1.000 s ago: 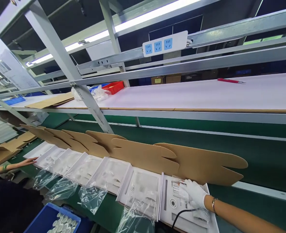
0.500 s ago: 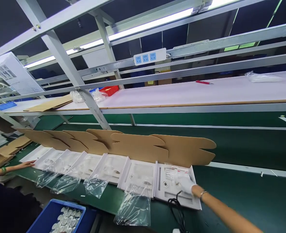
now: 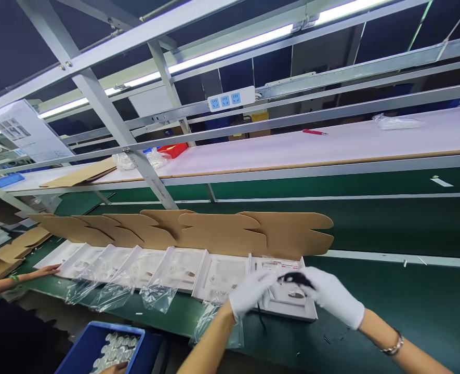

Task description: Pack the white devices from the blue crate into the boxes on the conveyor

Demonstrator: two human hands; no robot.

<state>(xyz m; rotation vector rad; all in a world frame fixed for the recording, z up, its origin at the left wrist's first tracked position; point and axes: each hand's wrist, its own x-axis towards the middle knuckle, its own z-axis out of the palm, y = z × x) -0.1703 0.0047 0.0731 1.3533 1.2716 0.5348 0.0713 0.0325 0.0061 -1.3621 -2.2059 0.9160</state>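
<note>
A black cable [image 3: 295,279] sits low and right of centre in the frame, pinched between both gloved hands over the rightmost white tray [image 3: 292,306]. The left hand [image 3: 249,292] grips its near end, the right hand [image 3: 333,294] the far one — a strand seems to hang down between them. Trays and clear bags [image 3: 157,296] run leftward along the green belt [image 3: 401,306], with cardboard flaps [image 3: 230,234] behind — a co-worker's hand [image 3: 46,270] at far left.
</note>
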